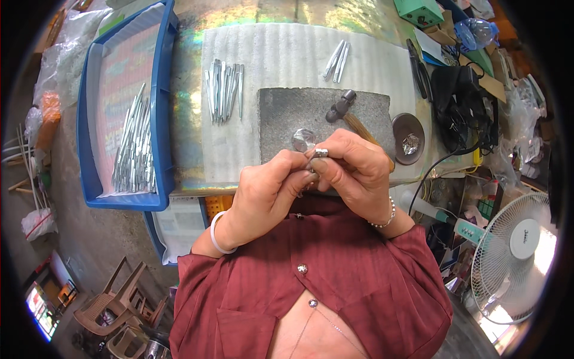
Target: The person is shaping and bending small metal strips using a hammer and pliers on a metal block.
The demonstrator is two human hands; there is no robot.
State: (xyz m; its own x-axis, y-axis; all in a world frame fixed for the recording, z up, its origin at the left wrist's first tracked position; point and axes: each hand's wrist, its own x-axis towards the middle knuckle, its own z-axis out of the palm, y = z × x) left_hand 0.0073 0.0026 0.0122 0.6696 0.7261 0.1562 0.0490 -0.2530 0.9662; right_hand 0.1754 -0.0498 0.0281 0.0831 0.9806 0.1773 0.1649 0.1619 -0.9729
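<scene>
Close in front of my body, both hands meet over the near edge of a dark grey slab point(278, 125). My right hand point(359, 167) pinches a small, shiny silvery metal piece point(321, 153) between thumb and fingers. Thumb to forefinger, my left hand point(269, 182) closes on the same piece from the other side; its lower part is hidden by the fingers. Just beyond the fingertips a crumpled-looking silvery round point(304, 139) lies on the slab. A hammer point(342, 106) rests there too, head away from me, its wooden handle passing behind my right hand.
Slim metal rods point(224, 90) lie bunched on white foam sheet point(281, 48), with a few more rods point(338, 61) at the far right. A blue tray point(167, 119) holding many rods stands left. Right are a brown dish point(399, 128), black cable point(427, 176) and fan point(508, 257).
</scene>
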